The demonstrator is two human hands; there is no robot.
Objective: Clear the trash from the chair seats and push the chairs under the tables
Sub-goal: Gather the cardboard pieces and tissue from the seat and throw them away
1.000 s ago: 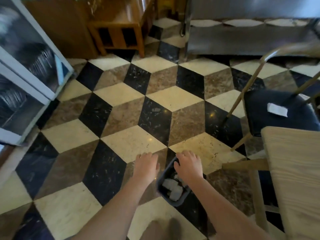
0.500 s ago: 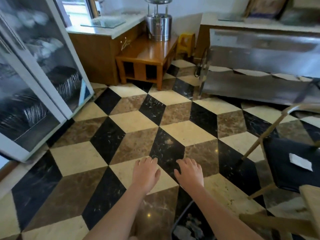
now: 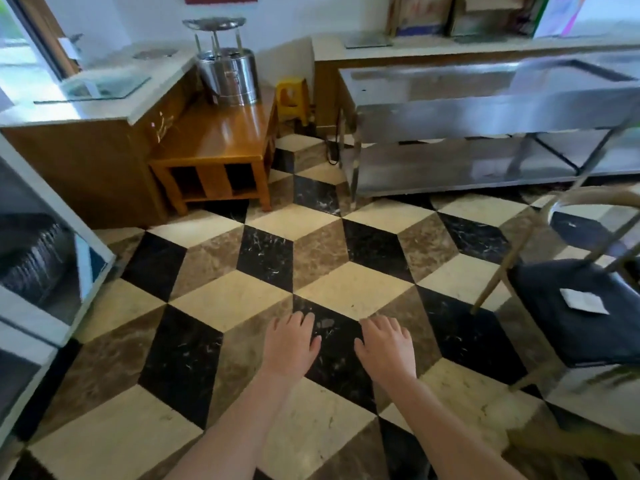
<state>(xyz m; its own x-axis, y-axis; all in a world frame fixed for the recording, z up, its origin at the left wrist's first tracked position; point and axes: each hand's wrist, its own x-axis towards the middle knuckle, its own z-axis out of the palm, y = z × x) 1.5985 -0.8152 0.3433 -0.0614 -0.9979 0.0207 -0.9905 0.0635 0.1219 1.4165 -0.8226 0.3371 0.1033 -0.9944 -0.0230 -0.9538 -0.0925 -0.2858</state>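
Note:
A chair point(image 3: 568, 327) with a dark blue seat and light wooden frame stands at the right, pulled out onto the floor. A white piece of paper trash point(image 3: 583, 300) lies flat on its seat. My left hand point(image 3: 292, 344) and my right hand point(image 3: 386, 348) hover palm down over the tiled floor at lower centre, both empty with fingers loosely spread. The chair is well to the right of my right hand. The dark bin seen earlier is out of view.
A low wooden table point(image 3: 221, 143) carrying a steel pot point(image 3: 228, 74) stands at the back. A steel counter with a lower shelf point(image 3: 485, 109) runs along the back right. A glass-fronted cabinet point(image 3: 41, 258) lines the left. A yellow stool point(image 3: 292, 97) sits in the corner.
My right hand has let go of the dark bin holding trash, and both hands have risen. The view has tilted up, so the bin and the light table edge have dropped out of sight.

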